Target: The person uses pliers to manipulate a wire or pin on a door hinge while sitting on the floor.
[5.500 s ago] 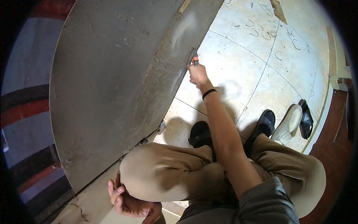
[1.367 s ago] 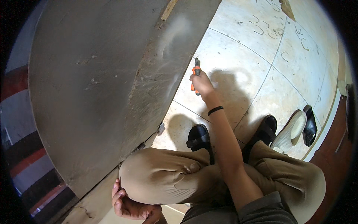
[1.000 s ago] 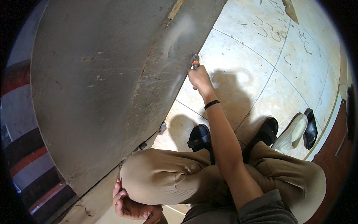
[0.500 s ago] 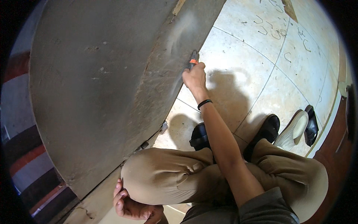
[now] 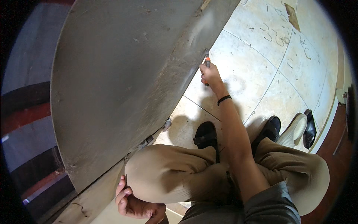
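Observation:
My right hand [image 5: 211,75] is closed around the handles of black-and-orange pliers [image 5: 207,61]. The tip of the pliers meets the right edge of a big grey-brown panel [image 5: 112,93], beside a pale scuffed patch. Whether the jaws grip something there is too small to tell. My left hand [image 5: 138,205] rests palm up beside my bent left knee, fingers loosely curled and apart, holding nothing.
Several bent wire pieces [image 5: 268,36] and a flat brown scrap [image 5: 292,16] lie on the tiled floor [image 5: 250,71]. A pale slipper [image 5: 292,130] and a dark sandal [image 5: 310,128] sit right of my feet. A dark hinge-like fitting [image 5: 147,141] is at the panel's lower edge.
The view has shifted, so the panel and my right arm appear further right. My right hand still holds the pliers at the panel's edge, its wrist turned and more of the handles showing.

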Motion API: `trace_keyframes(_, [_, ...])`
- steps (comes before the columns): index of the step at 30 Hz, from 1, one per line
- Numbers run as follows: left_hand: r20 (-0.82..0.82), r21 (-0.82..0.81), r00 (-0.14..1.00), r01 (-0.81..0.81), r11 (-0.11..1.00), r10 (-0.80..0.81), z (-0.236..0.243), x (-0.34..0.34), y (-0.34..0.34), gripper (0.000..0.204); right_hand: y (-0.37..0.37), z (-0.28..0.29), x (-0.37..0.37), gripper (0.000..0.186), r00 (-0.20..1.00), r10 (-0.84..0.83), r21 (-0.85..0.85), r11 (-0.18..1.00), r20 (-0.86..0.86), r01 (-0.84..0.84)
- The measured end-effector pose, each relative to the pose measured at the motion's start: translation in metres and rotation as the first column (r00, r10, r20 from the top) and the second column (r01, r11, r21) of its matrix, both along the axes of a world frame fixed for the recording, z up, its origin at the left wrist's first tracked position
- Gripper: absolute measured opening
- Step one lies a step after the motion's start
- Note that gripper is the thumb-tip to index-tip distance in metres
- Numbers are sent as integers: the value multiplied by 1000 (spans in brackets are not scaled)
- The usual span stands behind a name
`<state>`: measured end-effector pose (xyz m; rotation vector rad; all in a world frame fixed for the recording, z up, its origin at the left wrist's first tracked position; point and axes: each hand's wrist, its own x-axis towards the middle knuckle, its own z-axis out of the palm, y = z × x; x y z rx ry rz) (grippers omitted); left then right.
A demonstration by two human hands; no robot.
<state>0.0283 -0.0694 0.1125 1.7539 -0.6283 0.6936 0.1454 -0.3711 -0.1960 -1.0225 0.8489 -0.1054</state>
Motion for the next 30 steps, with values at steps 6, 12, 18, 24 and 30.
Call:
trace_keyframes(6, [-31,76,998,50,996,-48,2,-3,18,98,13,15,6,34,917,-108,-645,742,-383,-182])
trace_keyframes(12, [-14,71,997,82,994,-81,4,1,22,99,12,26,1,39,827,-249,-787,528,-503,-320])
trace_keyframes(18, [16,24,994,105,994,-106,-1,5,15,99,14,21,-4,35,843,-325,-880,361,-429,-309])
trace_keyframes(24, [42,-9,972,233,972,-232,-7,14,2,97,-17,-3,-43,27,927,-157,-503,863,-340,-38])
trace_keyframes(30, [20,-7,976,219,976,-219,4,8,7,97,-33,60,-88,33,965,-259,353,900,-43,258])
